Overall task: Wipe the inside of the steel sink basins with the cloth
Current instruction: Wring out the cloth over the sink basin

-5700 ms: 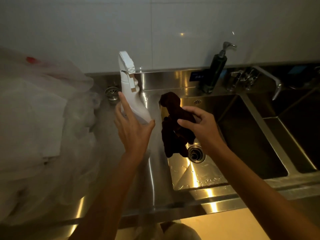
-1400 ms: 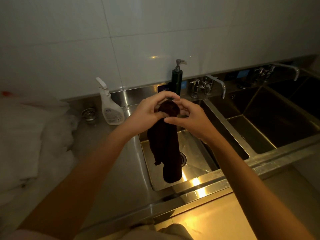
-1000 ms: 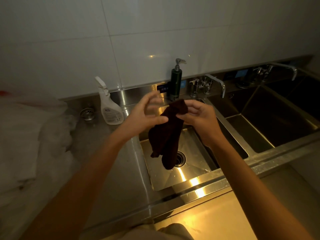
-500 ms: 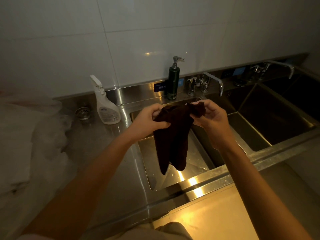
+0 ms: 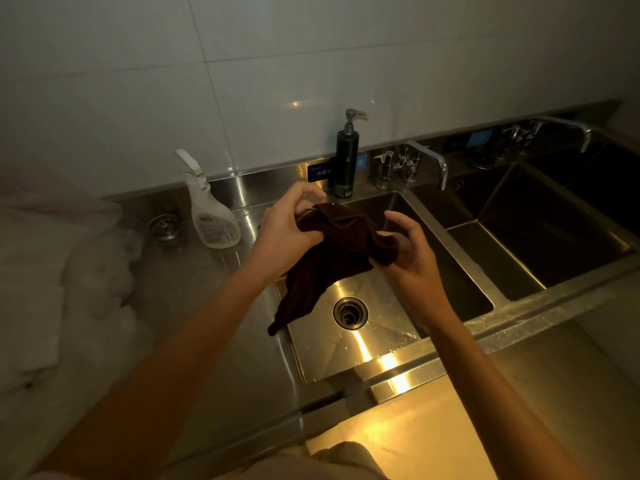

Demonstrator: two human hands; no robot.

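Above the left basin [image 5: 367, 355], both forearms reach in from below, hands raised at one height. Three steel basins visible. Two faucets [image 5: 427, 161], one spray bottle [image 5: 211, 209], one soap pump [image 5: 346, 161], one loose strainer [image 5: 164, 226]. One dark cloth [image 5: 332, 258], hanging midair: left hand [image 5: 287, 230] pinches its top edge, right hand [image 5: 410, 247] grasps the other corner.

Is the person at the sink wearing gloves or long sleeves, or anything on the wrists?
No. The left hand and right hand are bare, without gloves, rings, watch or wristband. Both forearms are uncovered as far as they show. A pale edge at the bottom left corner may be a short sleeve, but that is unclear.
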